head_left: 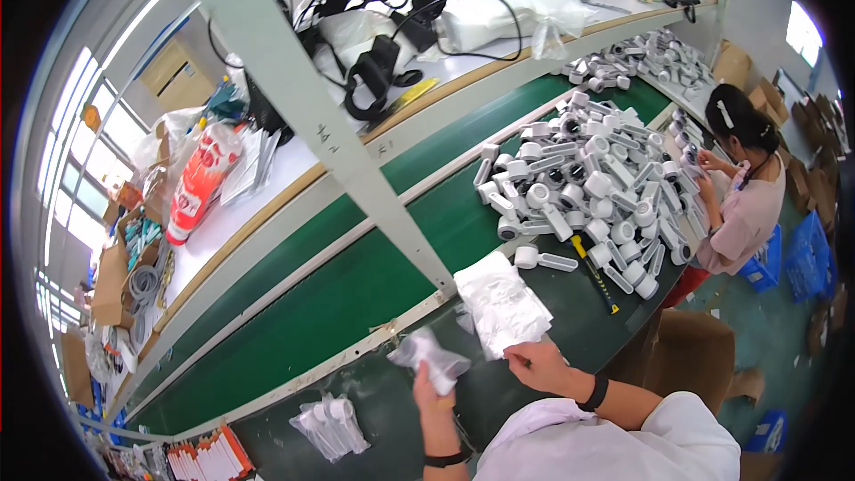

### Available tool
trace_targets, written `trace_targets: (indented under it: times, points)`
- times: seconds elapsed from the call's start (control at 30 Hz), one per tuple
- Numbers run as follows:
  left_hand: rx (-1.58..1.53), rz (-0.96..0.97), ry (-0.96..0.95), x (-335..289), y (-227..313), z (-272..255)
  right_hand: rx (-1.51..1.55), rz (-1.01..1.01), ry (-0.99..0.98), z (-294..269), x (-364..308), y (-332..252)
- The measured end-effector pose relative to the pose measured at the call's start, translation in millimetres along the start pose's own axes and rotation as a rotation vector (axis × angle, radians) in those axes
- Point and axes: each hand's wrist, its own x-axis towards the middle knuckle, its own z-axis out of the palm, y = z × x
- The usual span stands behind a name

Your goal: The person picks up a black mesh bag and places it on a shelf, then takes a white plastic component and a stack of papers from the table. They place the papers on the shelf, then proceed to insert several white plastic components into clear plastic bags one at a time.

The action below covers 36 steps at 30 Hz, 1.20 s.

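Around a dark green worktop (387,432), crowded workshop, with a brighter green belt (294,321) along the far side under a loaded shelf (258,207), and a co-worker (744,191) to the right, next to a large heap of white parts (588,178). Judging by the layout, probably at the bagging step: gripping a clear bag (427,352) in the left hand (429,396), fingers closed around its lower end, pale piece showing near them. Too blurred to tell how far inside. Placing the right hand (539,365) at the near edge of a flat stack of clear bags (506,307), thumb and fingertips drawn close together; cannot tell whether pinching film or merely touching. Next, likely calls for laying the filled bag near the bagged parts (329,426) at lower left and parting just one bag from the stack, without dragging up several. Nearest for picking: a loose white part (545,258) just beyond the stack, near a yellow-and-black tool (595,274). Holding the left forearm nearly upright, hand raised; slanting the right forearm in from the lower right, fingers pointing left. Wearing dark bands (594,392) on both wrists.
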Motion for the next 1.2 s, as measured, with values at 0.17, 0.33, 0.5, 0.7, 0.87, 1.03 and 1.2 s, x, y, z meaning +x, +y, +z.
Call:
trace_targets:
  times: [0.17,0.33,0.5,0.7,0.87,1.03,1.2]
  points:
    - [0.679,0.310,0.464,-21,72,-45,-0.149,0.349,0.172,-33,18,79]
    - [1.156,0.838,0.730,-23,100,-126,-0.596,0.373,0.168,-60,34,171]
    - [1.285,0.723,1.035,-37,112,-156,-0.800,0.284,0.065,-43,58,184]
    - [1.764,0.985,1.159,-44,83,-92,-0.972,0.397,-0.003,-39,68,195]
    - [1.600,1.114,0.277,-44,19,26,-0.744,0.526,0.087,-39,51,211]
    - [1.648,0.784,-0.657,-27,-82,76,-0.365,0.704,0.238,-43,31,167]
    - [1.981,0.820,-0.721,6,-124,75,0.198,0.763,0.321,-55,-15,145]
